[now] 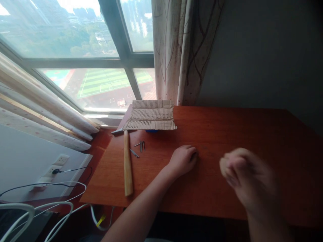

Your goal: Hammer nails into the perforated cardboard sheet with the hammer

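My left hand (183, 159) rests on the wooden table with its fingers curled in a loose fist, and no object shows in it. Raised over the right part of the table, my right hand (246, 171) is blurred by motion; its fingers are folded into a fist with nothing visible sticking out. Left of my left hand lie several loose nails (140, 146). Beside them is a hammer (127, 164), its wooden handle pointing towards me and its metal head partly hidden under a piece of cardboard (152, 114) punched with many small holes.
The cardboard sits raised on a blue object (151, 130), mostly hidden. The reddish table (217, 131) runs to a dark wall at right. A window and curtains (168, 50) stand behind; sockets (54, 169) and white cables (60, 205) are at lower left.
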Tool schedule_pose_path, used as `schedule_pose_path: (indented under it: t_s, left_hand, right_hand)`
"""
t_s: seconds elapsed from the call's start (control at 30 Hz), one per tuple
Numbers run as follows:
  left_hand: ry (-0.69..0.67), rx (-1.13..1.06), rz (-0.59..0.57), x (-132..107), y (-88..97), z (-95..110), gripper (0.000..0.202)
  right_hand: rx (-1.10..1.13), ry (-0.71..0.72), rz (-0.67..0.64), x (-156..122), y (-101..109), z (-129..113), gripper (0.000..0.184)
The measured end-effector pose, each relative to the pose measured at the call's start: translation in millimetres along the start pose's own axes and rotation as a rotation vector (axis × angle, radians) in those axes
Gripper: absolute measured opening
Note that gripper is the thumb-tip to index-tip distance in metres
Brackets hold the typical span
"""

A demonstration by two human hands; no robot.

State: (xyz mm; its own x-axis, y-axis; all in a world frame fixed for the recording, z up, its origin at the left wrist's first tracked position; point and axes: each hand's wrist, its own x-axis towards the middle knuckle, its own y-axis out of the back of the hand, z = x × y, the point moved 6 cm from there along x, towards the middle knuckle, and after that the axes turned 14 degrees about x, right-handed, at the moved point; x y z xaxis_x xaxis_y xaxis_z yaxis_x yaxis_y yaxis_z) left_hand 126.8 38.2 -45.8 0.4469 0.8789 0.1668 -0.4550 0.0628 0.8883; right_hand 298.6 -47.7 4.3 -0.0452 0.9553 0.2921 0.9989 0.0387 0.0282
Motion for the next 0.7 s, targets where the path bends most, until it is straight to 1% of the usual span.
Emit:
schedule_pose_path:
  t_s: [0.07,0.1,0.13,0.17,0.23,0.33,0.43,0.57,0.7]
  left_hand:
    - [0.009,-0.018,0.014,0,0.5,0,0.016]
    - [0.015,-0.029,0.022,0,0.7,-1,0.015]
    - [0.021,-0.041,0.027,0,0.9,-1,0.014]
    - [0.029,-0.053,0.031,0,1.1,-1,0.013]
    - [0.055,-0.071,0.034,0,1.2,-2,0.011]
    - [0.080,-0.062,0.015,1,-0.2,-4,0.009]
    - [0.059,-0.021,-0.003,1,-2.0,-2,0.012]
    - [0.030,0.005,-0.004,1,-3.5,-1,0.012]
    - [0.031,0.012,0.004,1,-3.7,-1,0.011]
  right_hand:
    - [-0.107,-0.023,-0.013,47,-26,15,0.039]
    - [-0.171,-0.021,-0.020,64,-37,22,0.040]
    - [-0.234,0.012,-0.022,76,-46,29,0.039]
    - [-0.267,0.021,-0.029,82,-54,37,0.029]
    - [-0.305,0.057,-0.028,83,-62,50,0.016]
    - [-0.319,0.079,-0.069,75,-65,65,0.017]
    - [-0.303,0.046,-0.123,71,-64,75,0.018]
    - [-0.315,0.002,-0.144,71,-63,81,0.019]
    - [-0.341,-0.004,-0.159,71,-63,79,0.019]
